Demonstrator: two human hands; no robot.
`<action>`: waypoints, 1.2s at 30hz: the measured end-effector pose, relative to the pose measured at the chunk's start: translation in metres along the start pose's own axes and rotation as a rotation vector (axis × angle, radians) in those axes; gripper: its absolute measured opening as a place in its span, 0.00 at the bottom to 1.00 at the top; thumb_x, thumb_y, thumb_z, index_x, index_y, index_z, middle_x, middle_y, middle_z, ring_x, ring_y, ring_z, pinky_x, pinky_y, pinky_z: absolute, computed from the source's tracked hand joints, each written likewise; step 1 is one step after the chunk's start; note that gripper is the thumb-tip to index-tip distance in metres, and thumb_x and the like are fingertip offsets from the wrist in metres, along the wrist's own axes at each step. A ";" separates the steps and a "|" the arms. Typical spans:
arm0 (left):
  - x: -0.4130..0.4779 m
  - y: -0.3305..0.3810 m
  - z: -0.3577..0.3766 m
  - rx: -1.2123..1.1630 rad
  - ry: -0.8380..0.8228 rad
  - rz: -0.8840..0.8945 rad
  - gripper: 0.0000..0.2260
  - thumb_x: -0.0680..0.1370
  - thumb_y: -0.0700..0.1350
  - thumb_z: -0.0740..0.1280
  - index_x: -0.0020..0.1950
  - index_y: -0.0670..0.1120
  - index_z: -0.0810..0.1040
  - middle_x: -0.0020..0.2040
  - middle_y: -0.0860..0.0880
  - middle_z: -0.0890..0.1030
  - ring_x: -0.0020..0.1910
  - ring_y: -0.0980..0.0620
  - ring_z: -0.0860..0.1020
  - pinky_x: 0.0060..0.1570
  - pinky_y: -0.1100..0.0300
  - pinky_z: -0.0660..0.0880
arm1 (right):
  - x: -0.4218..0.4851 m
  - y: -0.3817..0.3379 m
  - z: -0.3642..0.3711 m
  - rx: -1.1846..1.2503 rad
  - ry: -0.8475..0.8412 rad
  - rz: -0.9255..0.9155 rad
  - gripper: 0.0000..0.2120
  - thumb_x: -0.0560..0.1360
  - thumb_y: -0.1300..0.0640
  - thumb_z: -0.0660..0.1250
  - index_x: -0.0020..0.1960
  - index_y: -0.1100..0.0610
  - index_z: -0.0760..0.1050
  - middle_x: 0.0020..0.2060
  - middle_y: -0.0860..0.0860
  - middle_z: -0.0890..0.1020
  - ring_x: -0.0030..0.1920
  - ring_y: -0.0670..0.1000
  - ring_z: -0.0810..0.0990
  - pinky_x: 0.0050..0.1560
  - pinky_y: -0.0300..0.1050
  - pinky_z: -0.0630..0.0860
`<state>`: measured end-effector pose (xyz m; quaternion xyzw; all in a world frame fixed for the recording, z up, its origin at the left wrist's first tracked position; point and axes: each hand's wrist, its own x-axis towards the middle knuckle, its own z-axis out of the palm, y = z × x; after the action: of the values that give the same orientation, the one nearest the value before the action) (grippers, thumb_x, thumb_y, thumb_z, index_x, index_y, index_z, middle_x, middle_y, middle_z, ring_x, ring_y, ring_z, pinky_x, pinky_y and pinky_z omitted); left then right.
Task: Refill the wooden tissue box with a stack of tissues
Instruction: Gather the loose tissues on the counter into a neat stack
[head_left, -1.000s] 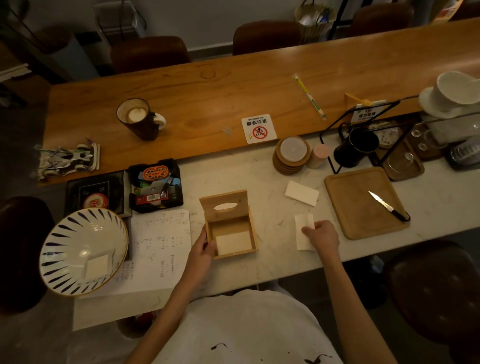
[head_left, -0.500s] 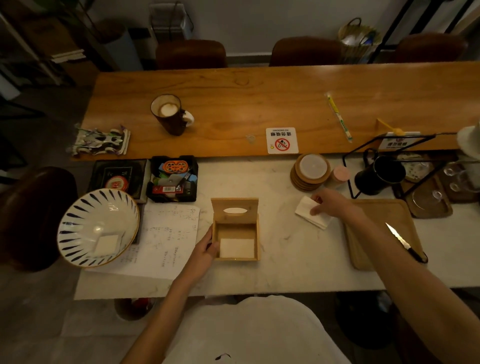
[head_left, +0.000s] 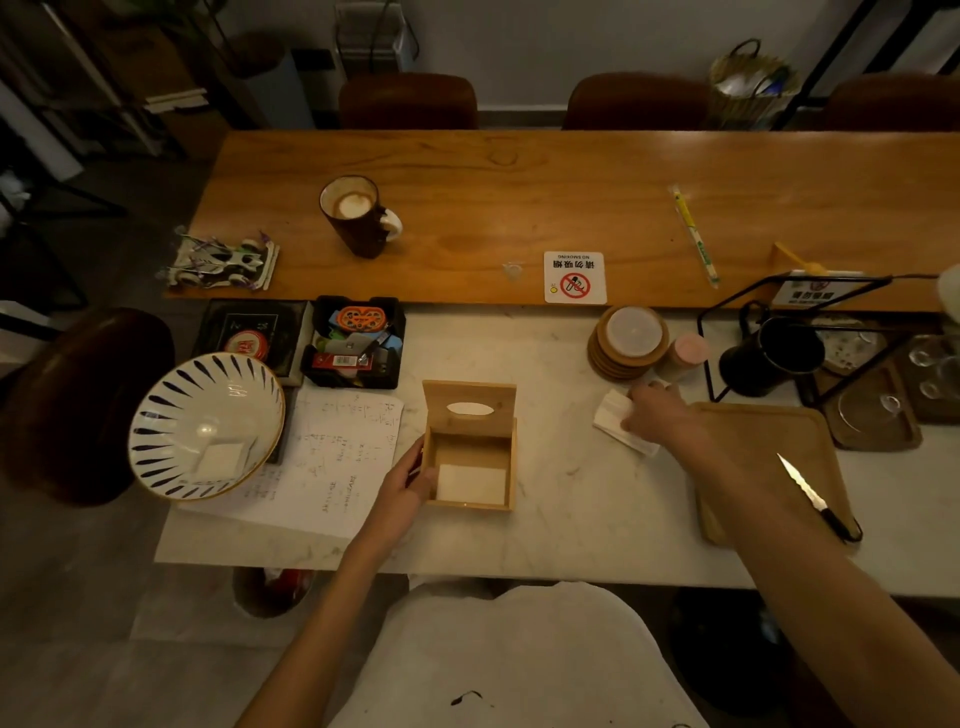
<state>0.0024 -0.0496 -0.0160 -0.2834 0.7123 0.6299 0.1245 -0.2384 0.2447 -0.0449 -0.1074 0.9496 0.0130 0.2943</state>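
Note:
The wooden tissue box (head_left: 511, 462) stands on the white marble counter with its slotted lid (head_left: 469, 409) tipped up at the back. A white tissue stack (head_left: 471, 484) lies inside it. My left hand (head_left: 406, 488) holds the box's left wall. To the right, a small stack of white tissues (head_left: 613, 422) lies on the counter, and my right hand (head_left: 655, 420) grips its right end, covering part of it.
A wooden cutting board (head_left: 758, 457) with a knife (head_left: 815, 496) lies right of the tissues. Coasters (head_left: 628, 340), a black mug (head_left: 774, 356) and a wire rack stand behind. Left are a paper sheet (head_left: 332, 457), a striped bowl (head_left: 205, 423) and a black tray (head_left: 353, 343).
My right hand left the near tissue spot, reached to the farther stack by the coasters, and now closes on it. The left hand has stayed on the box.

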 end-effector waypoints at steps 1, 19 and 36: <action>-0.002 -0.001 0.003 -0.035 0.059 -0.013 0.22 0.83 0.46 0.59 0.77 0.53 0.60 0.73 0.50 0.68 0.72 0.48 0.67 0.69 0.45 0.68 | -0.004 0.000 -0.002 0.052 -0.019 0.017 0.22 0.73 0.51 0.70 0.64 0.57 0.72 0.61 0.58 0.76 0.61 0.60 0.74 0.60 0.51 0.71; -0.002 0.060 0.173 -0.044 -0.075 0.437 0.14 0.77 0.41 0.70 0.60 0.54 0.76 0.56 0.57 0.81 0.58 0.59 0.78 0.58 0.61 0.76 | -0.137 0.015 0.056 1.893 -0.033 -0.272 0.25 0.74 0.67 0.70 0.69 0.61 0.69 0.64 0.62 0.77 0.67 0.60 0.75 0.68 0.56 0.72; 0.034 -0.006 0.197 0.168 -0.080 0.342 0.26 0.79 0.38 0.66 0.76 0.46 0.60 0.74 0.50 0.65 0.73 0.56 0.63 0.73 0.62 0.60 | -0.123 0.012 0.109 1.203 0.260 -0.218 0.33 0.80 0.62 0.64 0.79 0.57 0.52 0.75 0.48 0.61 0.73 0.44 0.61 0.63 0.19 0.58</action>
<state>-0.0569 0.1325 -0.0739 -0.1216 0.7947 0.5909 0.0669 -0.0818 0.2905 -0.0661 -0.0199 0.8021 -0.5675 0.1848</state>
